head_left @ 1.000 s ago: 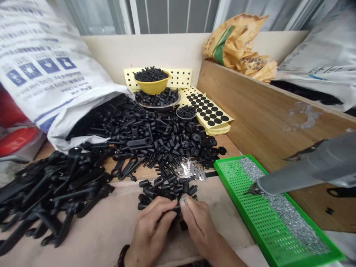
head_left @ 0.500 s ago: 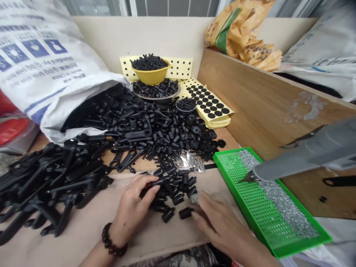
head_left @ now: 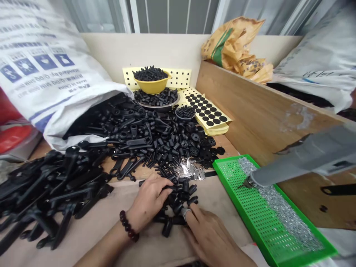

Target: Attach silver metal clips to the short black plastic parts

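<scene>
Over a small heap of black plastic cylinders (head_left: 183,191) on the tan work cloth, my left hand (head_left: 151,198) has its thumb and index finger closed around one black cylinder. A bracelet of dark beads circles that wrist. At the heap's near right side, my right hand (head_left: 207,230), wearing a ring, has bent fingers. Its thumb and fingertips close on the end of a black cylinder (head_left: 178,220). Another short black cylinder (head_left: 167,228) lies just left of it. Some parts under both hands are hidden.
Finished-looking black handles (head_left: 41,196) pile up at left, near a white sack (head_left: 55,66). Behind are loose black parts (head_left: 133,129), metal clips (head_left: 189,168), a yellow bowl (head_left: 152,87) and sticker sheets (head_left: 208,115). A grey power screwdriver (head_left: 294,155) overhangs a green tray (head_left: 239,207) of screws.
My left hand has shifted right, towards the heap's middle. My right hand has moved slightly left and down, bringing a cylinder nearer the other parts. The camera view has tilted up a little.
</scene>
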